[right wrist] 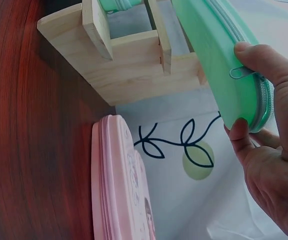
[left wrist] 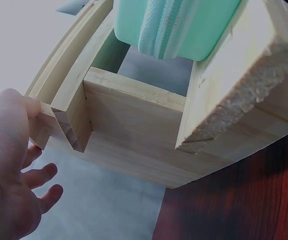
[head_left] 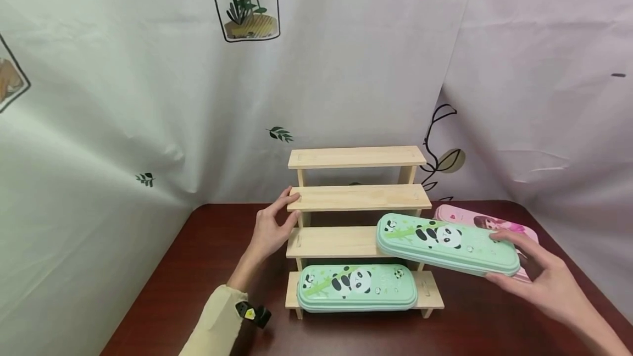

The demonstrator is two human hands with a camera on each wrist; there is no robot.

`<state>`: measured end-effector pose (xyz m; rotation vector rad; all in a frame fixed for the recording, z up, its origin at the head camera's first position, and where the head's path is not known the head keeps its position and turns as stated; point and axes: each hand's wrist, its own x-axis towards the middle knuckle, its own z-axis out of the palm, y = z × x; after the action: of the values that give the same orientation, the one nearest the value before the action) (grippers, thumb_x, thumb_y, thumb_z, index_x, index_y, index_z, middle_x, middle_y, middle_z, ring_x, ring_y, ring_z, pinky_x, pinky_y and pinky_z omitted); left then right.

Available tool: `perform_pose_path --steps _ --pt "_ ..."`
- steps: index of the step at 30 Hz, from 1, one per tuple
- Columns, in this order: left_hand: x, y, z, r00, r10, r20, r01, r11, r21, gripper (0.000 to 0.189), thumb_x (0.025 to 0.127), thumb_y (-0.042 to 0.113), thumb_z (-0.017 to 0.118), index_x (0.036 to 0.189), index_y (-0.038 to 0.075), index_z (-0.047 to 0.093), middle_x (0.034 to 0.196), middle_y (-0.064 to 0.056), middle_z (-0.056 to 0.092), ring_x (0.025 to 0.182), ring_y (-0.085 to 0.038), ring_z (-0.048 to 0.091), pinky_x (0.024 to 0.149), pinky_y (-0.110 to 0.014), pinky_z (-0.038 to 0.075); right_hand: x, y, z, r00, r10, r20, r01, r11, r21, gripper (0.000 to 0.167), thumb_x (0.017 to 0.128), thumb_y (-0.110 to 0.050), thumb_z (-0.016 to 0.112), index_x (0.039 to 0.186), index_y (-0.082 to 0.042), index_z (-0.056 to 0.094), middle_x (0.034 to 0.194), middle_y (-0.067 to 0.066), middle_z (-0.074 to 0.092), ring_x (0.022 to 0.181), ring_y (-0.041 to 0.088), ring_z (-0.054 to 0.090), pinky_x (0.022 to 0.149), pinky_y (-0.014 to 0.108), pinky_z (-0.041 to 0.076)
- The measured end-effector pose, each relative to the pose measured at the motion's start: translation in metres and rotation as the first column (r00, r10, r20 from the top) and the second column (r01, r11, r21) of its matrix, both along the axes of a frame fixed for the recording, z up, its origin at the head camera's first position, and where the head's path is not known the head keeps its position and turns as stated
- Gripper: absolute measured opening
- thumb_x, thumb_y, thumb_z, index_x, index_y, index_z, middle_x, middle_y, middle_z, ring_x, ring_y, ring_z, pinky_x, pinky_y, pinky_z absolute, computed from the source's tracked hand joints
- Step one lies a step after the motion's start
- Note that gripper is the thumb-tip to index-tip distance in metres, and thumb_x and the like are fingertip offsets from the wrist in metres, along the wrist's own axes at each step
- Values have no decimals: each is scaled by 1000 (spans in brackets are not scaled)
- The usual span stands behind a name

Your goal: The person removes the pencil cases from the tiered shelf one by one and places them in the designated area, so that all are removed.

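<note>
A light wooden stepped display stand (head_left: 346,198) has several tiers. My left hand (head_left: 271,228) pinches the left end of its second tier from the top; the left wrist view shows this hand (left wrist: 6,165) at a board's end, other fingers apart from the wood. My right hand (head_left: 549,279) holds a mint-green panda pencil case (head_left: 447,243) by its right end, tilted, in front of the third tier's right part. In the right wrist view, my thumb is beside its zipper pull (right wrist: 241,73). A matching green pencil case (head_left: 357,288) lies on the lowest tier.
A pink pencil case (head_left: 460,214) with a printed girl lies on the dark red-brown table (head_left: 198,268), right of the stand and partly hidden by the held case. A pale curtain (head_left: 356,81) with plant prints hangs behind and at the sides.
</note>
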<state>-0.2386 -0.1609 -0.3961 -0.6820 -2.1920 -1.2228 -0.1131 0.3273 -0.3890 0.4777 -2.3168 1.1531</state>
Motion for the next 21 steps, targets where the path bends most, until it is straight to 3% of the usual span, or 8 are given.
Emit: perform_pose_path --steps 15,21 --pt "0 0 0 1000 5 -3 -5 1000 -4 38 91 5 72 129 4 67 143 -18 53 128 -32 53 104 -54 39 11 15 -2 999 -10 50 12 999 -34 77 64 20 84 134 1 56 122 -4 58 82 2 64 69 12 49" --pt "0 0 0 1000 6 5 -6 1000 -5 38 91 5 71 129 4 68 144 -17 53 128 -32 53 105 -54 39 14 22 -4 998 31 55 -25 995 -97 78 63 27 79 134 8 53 126 -3 57 83 5 64 70 15 51"
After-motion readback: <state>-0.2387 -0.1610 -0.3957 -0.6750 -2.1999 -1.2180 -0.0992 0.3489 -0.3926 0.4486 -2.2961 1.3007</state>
